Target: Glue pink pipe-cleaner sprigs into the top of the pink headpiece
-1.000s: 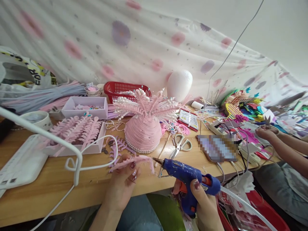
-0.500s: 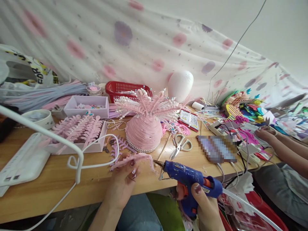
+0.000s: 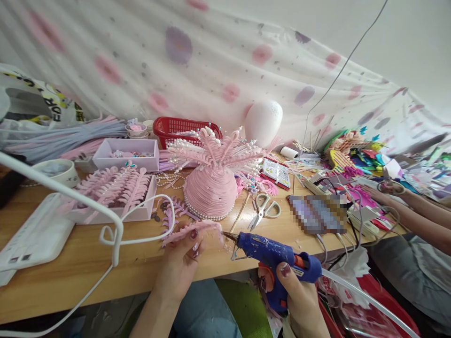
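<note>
My left hand pinches a pink fuzzy pipe-cleaner feather between thumb and fingers, its curled end pointing right. My right hand is wrapped round a blue hot glue gun, with a finger at the orange trigger. The gun's metal nozzle touches or nearly touches the feather's bent end; I cannot tell which. A clear glue stick runs out of the gun's back. Just behind my hands stands a pink wrapped dome, edged with pearl beads and topped with a spray of pink fronds and pearls.
White-handled scissors lie right of the dome. A white box of pink feathers, a red basket and a white foam head stand around it. A white cable crosses at left. At right, another person's hands work among craft scraps.
The glue gun has shifted slightly left against the feather's end. The other person's near hand has stretched forward flat over the scraps. The feather stays in my left hand.
</note>
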